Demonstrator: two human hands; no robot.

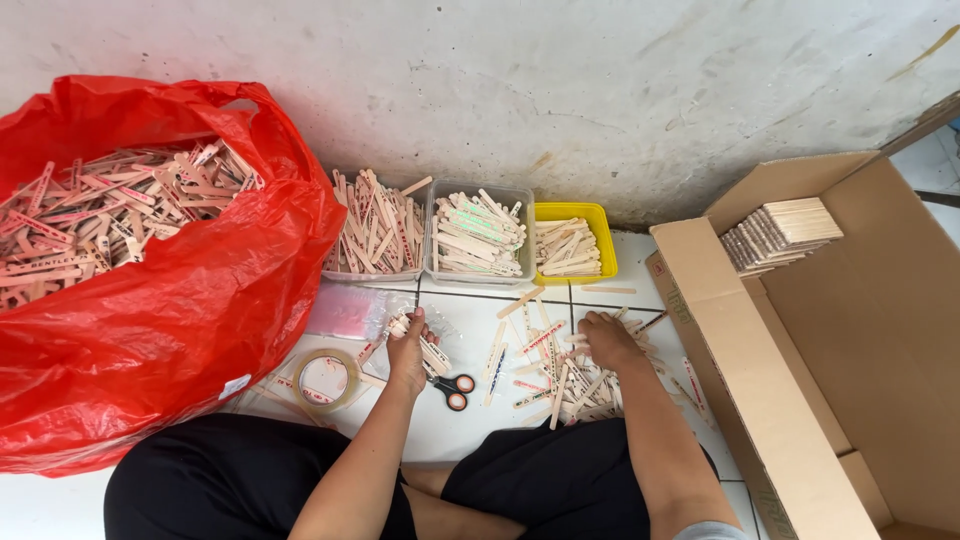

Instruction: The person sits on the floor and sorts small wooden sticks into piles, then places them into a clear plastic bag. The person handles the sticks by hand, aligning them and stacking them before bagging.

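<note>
Head view: left hand [408, 350] grips a bundle of wooden sticks [428, 350] that could fan loose, while right hand [606, 340] presses flat on the stick pile [560, 375].

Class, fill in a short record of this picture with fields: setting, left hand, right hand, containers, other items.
setting: person seated on a white tiled floor against a wall
left hand: grips a small bundle of wooden sticks
right hand: rests on a loose pile of sticks
containers: red plastic bag full of sticks; three trays of sorted sticks; cardboard box with stacked bundles
other items: scissors; tape roll
</note>
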